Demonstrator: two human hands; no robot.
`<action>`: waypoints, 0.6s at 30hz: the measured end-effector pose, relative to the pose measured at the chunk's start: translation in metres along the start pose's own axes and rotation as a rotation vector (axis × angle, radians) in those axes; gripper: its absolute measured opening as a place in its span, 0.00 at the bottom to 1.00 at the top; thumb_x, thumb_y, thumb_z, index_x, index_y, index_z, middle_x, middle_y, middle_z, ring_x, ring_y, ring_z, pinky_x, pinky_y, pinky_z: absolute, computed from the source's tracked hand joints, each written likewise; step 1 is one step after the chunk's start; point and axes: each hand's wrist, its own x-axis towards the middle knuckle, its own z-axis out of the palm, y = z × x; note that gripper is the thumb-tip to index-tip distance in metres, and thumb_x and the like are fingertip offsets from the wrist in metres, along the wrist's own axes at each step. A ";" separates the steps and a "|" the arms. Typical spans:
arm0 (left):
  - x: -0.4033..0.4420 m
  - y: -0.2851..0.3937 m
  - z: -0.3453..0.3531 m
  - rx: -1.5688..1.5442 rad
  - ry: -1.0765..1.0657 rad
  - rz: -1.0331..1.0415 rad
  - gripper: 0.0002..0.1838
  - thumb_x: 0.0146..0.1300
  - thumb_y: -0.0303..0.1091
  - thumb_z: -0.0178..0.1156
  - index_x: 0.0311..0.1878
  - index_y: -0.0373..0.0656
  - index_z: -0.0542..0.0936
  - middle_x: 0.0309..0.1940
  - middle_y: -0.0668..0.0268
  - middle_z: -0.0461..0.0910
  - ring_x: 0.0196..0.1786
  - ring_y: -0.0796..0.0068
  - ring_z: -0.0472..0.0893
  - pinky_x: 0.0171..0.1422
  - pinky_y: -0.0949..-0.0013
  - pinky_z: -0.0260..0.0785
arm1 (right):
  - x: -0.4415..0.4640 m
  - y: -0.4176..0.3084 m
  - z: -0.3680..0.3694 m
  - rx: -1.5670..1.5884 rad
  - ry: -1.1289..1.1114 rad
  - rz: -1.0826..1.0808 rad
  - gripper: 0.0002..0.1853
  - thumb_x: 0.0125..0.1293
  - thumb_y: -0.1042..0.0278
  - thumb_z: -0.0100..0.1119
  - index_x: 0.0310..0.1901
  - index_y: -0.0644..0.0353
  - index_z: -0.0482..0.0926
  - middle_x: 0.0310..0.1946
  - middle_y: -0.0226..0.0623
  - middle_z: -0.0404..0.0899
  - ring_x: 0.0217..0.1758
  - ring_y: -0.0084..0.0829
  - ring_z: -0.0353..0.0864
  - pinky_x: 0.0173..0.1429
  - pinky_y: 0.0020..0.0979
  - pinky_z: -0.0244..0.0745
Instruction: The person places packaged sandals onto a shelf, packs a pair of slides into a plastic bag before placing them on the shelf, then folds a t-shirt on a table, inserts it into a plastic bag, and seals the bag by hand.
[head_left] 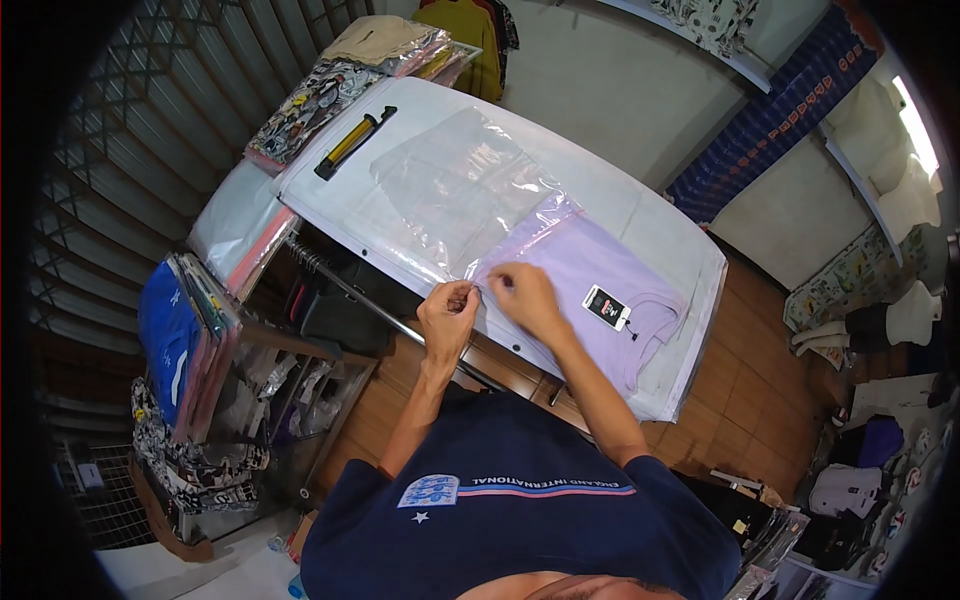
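Observation:
A folded lilac T-shirt (590, 262) lies on the white table, its neckline toward the right end. A white and black hang tag (606, 307) rests on it. The clear plastic bag (440, 190) spreads flat to the left, its open end overlapping the shirt's left part. At the bag's near corner, by the table's front edge, my left hand (448, 314) is closed in a pinch on the plastic. Close beside it, over the shirt's near left corner, my right hand (526, 300) has curled, pinched fingers; what lies between them is too small to make out.
A yellow and black tool (354, 143) lies at the far left of the white table (690, 262). Bagged garments (325, 95) are stacked beyond it. A metal rail (370, 300) runs below the front edge. Packed clothes (185, 335) stand at left.

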 end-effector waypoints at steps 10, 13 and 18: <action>-0.007 0.002 0.005 -0.020 -0.045 0.031 0.07 0.56 0.23 0.66 0.38 0.33 0.83 0.31 0.59 0.83 0.31 0.74 0.84 0.34 0.75 0.76 | 0.063 0.107 -0.078 -0.436 0.435 0.011 0.12 0.58 0.77 0.55 0.43 0.58 0.82 0.41 0.46 0.80 0.48 0.48 0.77 0.50 0.45 0.73; -0.008 0.001 0.006 -0.009 -0.059 0.027 0.06 0.56 0.23 0.66 0.37 0.33 0.83 0.31 0.59 0.83 0.30 0.75 0.83 0.33 0.75 0.76 | 0.066 0.114 -0.083 -0.375 0.440 0.010 0.06 0.60 0.73 0.57 0.36 0.58 0.84 0.36 0.44 0.82 0.42 0.46 0.79 0.48 0.43 0.74; -0.020 0.006 0.011 0.001 -0.093 0.014 0.07 0.55 0.23 0.67 0.37 0.35 0.84 0.30 0.61 0.83 0.29 0.79 0.82 0.34 0.76 0.75 | 0.058 0.126 -0.095 -0.282 0.438 -0.041 0.06 0.59 0.71 0.59 0.35 0.59 0.84 0.32 0.44 0.84 0.38 0.45 0.81 0.46 0.41 0.74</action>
